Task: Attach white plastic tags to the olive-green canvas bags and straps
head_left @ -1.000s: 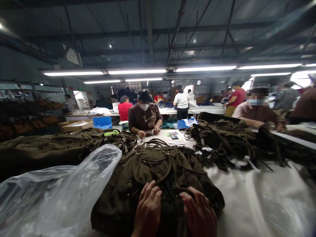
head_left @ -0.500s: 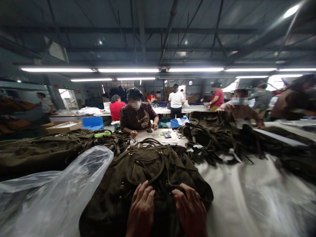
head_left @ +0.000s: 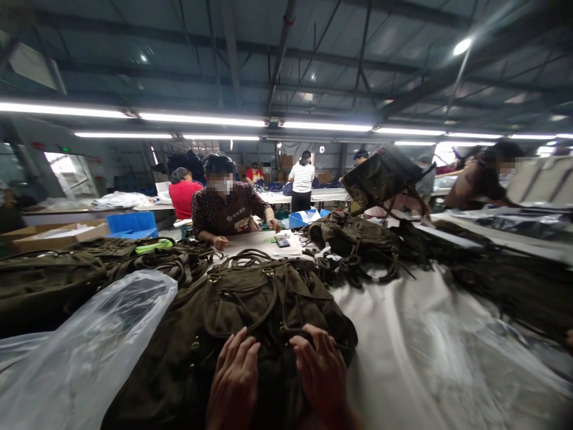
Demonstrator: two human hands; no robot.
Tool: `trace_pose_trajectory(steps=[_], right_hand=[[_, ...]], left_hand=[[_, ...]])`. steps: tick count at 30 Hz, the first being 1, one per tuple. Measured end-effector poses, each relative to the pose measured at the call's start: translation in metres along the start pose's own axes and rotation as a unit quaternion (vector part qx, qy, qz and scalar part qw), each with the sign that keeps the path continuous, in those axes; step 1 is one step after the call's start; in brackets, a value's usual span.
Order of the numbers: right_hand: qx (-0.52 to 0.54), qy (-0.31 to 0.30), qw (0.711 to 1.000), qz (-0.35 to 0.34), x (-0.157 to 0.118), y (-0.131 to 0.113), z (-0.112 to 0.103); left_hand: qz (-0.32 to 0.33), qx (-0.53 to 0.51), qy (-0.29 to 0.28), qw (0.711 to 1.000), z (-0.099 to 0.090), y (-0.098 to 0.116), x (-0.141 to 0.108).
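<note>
A dark olive-green handbag (head_left: 233, 304) with looped handles and brass-coloured fittings lies on the table before me. Just below its front handle, my left hand (head_left: 235, 370) rests on the cloth, fingers extended and slightly bent. My right hand (head_left: 320, 367) is on the bag's right part in a similar pose, its fingertips near the handle's end. Both hands are open and grip nothing that I can see. The lower part of the bag is partly hidden by my hands and in shadow. A clear plastic bag (head_left: 129, 316) lies against the handbag's left side.
More olive bags (head_left: 54, 269) lie to the left, and a pile of bags (head_left: 353, 239) is ahead right. Across the table, a co-worker (head_left: 233, 206) sits by a phone (head_left: 282, 240). A raised bag (head_left: 380, 173) hides another person. Plastic sheeting (head_left: 465, 352) covers the right side.
My view has turned to the right, so the scene sits further left. A bag at the right has been lifted into the air. My hands stay on the handbag in nearly the same pose.
</note>
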State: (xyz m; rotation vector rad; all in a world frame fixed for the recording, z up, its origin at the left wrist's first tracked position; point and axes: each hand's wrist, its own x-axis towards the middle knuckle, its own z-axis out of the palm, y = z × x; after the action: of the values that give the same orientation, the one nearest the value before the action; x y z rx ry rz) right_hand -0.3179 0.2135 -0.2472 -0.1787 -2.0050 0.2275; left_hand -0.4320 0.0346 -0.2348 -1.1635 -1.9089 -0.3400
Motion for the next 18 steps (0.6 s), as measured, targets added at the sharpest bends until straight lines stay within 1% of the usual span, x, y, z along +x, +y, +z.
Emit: trace_pose_trajectory(steps=[4, 9, 11, 14, 15, 17, 18], right_hand=[[0.012, 0.004, 1.0, 0.01, 0.001, -0.003, -0.002], [-0.004, 0.001, 1.0, 0.009, 0.0, -0.001, 0.001], [-0.01, -0.001, 1.0, -0.01, -0.003, 0.001, 0.002], [-0.025, 0.004, 0.997, -0.069, -0.009, 0.009, 0.007], [-0.028, 0.017, 0.996, -0.086, -0.011, 0.013, 0.011], [-0.03, 0.028, 0.994, -0.104, -0.012, 0.023, 0.019], [-0.03, 0.033, 0.991, -0.122, -0.013, 0.029, 0.023]], left_hand=[[0.01, -0.008, 0.006, 1.0, 0.002, -0.003, -0.003], [-0.016, -0.032, -0.009, 0.999, 0.003, -0.002, -0.003], [-0.038, -0.045, -0.007, 0.998, -0.002, 0.003, -0.002], [-0.069, -0.067, 0.001, 0.995, -0.009, 0.01, -0.002], [-0.076, -0.076, 0.004, 0.994, -0.012, 0.01, -0.001], [-0.093, -0.112, 0.002, 0.989, -0.019, 0.006, 0.004], [-0.106, -0.133, -0.001, 0.986, -0.025, 0.001, 0.008]])
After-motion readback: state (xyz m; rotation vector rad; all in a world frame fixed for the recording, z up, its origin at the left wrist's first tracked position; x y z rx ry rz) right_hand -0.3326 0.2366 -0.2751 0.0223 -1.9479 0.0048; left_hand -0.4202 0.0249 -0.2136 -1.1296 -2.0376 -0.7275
